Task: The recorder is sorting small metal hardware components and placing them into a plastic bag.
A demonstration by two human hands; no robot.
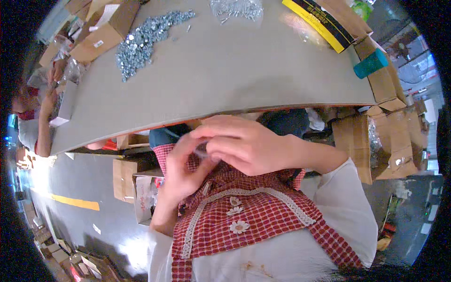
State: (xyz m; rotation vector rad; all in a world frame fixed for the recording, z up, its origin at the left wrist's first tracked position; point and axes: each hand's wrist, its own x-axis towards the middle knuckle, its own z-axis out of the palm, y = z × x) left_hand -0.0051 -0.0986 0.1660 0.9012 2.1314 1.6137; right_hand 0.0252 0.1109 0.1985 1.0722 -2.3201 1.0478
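Just in front of my apron (244,211), over my lap at the table's near edge, both hands meet. My left hand (181,171) is closed, its thumb and fingers curled toward the right one. My right hand (249,143) bends over from the right, with its fingertips pressed together near the left thumb. Between them shows a small, pale, see-through piece (202,149), perhaps thin plastic, too blurred to name. The fingers hide most of it.
The grey table (225,70) bears a pile of shiny metal pieces (143,44) and a clear bag of screws (236,9). A teal cylinder (371,63) lies by cardboard at right. Open cartons (376,145) stand below. A co-worker's arm (45,110) reaches a white box at left.
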